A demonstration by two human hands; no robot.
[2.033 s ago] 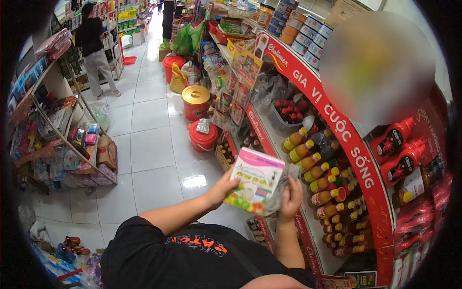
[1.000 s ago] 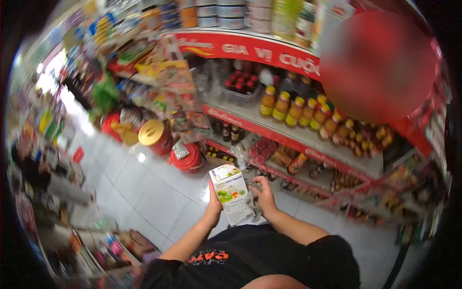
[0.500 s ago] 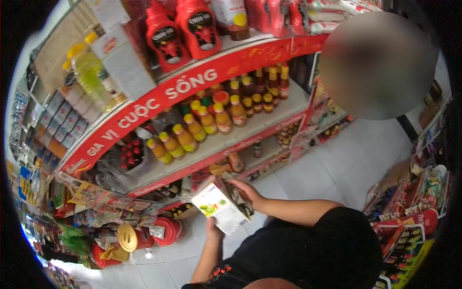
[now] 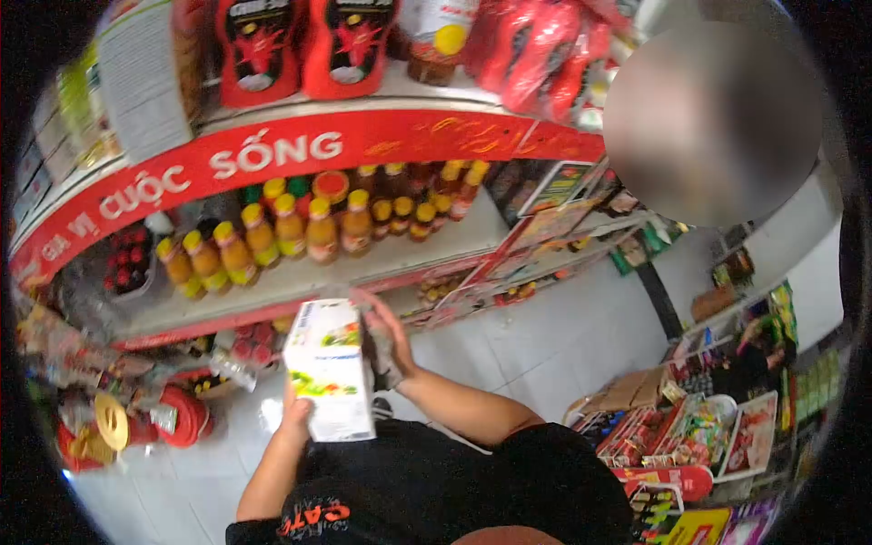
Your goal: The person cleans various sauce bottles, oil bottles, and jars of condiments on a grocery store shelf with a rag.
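Observation:
A white carton (image 4: 336, 413) printed with green and red-orange pictures is held upright in front of my dark shirt, its top and front faces showing. My left hand (image 4: 295, 413) grips its lower left edge, the thumb lying on the front face. On the carton's far right side is my right hand (image 4: 389, 331), with its fingers stretched along the edge. Between that palm and the carton is a dark, partly see-through thing that I cannot make out. Behind the carton, yellow-capped sauce bottles (image 4: 322, 234) stand in rows on a shelf.
Red chilli sauce bottles (image 4: 350, 50) stand on the upper shelf, above a red sign strip (image 4: 272, 154). Red lidded buckets (image 4: 186, 418) sit on the tiled floor (image 4: 490, 350) at left. A rack of packets (image 4: 677, 427) stands at right. A blurred disc covers the upper right.
My view has swung to the right, so the shelf and hands sit further left. The carton is turned more upright, and its top face now shows. Both hands still hold it.

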